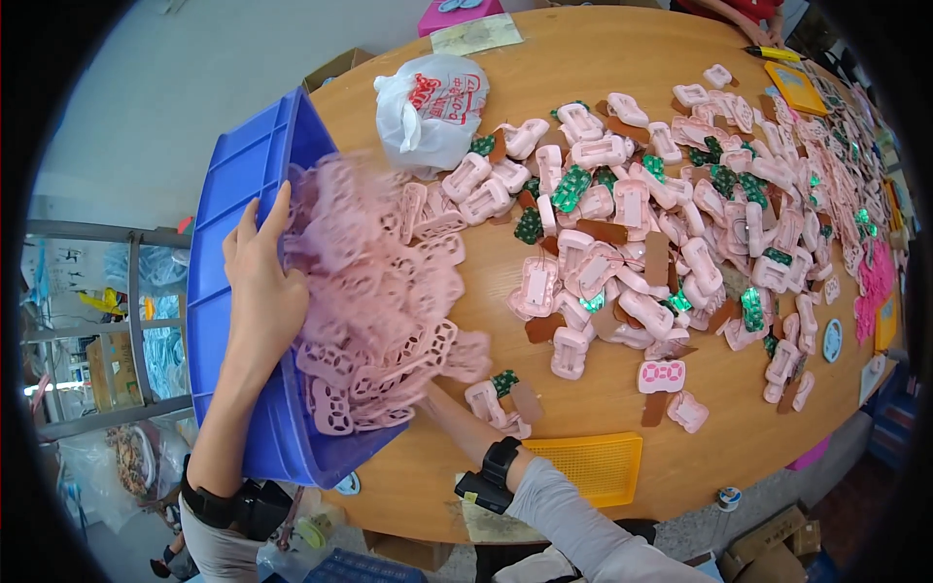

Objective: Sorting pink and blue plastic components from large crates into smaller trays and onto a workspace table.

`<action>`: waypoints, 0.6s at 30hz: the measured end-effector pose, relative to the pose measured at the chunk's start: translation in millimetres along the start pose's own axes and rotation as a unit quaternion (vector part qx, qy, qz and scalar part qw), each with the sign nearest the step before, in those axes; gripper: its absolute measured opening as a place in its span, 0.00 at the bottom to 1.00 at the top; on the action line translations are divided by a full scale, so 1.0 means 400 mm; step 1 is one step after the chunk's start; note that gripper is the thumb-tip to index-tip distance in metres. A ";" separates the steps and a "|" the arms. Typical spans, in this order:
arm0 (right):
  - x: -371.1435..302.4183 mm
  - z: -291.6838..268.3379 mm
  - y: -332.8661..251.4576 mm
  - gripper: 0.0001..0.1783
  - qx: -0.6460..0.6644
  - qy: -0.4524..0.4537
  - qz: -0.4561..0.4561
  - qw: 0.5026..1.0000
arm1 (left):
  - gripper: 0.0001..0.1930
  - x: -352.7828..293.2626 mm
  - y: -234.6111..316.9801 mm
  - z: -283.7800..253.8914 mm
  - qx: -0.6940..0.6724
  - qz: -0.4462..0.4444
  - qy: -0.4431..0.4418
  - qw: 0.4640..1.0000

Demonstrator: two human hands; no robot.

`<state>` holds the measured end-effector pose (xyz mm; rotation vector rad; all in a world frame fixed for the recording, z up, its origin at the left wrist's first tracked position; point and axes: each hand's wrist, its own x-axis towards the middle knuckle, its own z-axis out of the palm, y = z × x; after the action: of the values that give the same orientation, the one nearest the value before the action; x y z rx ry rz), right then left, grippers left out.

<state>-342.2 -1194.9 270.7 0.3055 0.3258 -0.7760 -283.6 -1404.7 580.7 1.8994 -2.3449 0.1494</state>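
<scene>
A large blue plastic bin (238, 185) is tipped on its side at the left of the table, its mouth facing right. My left hand (262, 282) grips its upturned side, fingers stretched along the rim. Pale pink plastic pieces with cut-out holes (374, 379) spill from the bin onto the table; those higher up are blurred by motion. My right forearm (462, 423) reaches up toward the bin's mouth, and the pink pieces hide that hand and its fingers. Both wrists wear black straps with small devices.
Pink plastic housings (622, 204) with green and brown bits cover the table's (466, 291) middle and right. A white plastic bag (432, 117) stands at the back, a yellow basket (593, 466) at the near edge. Another person's arm (743, 15) shows at the far right.
</scene>
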 end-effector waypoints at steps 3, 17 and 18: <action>0.199 0.170 -0.129 0.30 0.018 0.000 -0.045 0.999 | 0.44 0.055 0.086 0.042 -0.024 0.033 -0.002 0.999; 0.377 0.383 -0.025 0.30 0.104 -0.127 0.003 0.986 | 0.38 0.025 0.108 -0.077 -0.023 0.095 -0.028 0.995; 0.325 0.357 0.034 0.30 0.112 -0.140 0.019 0.984 | 0.35 0.010 0.080 -0.095 -0.028 0.104 -0.012 0.994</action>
<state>-220.7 -1322.4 350.9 0.4073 -0.0328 -0.8069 -314.5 -1396.2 618.7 1.6382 -2.5321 0.0793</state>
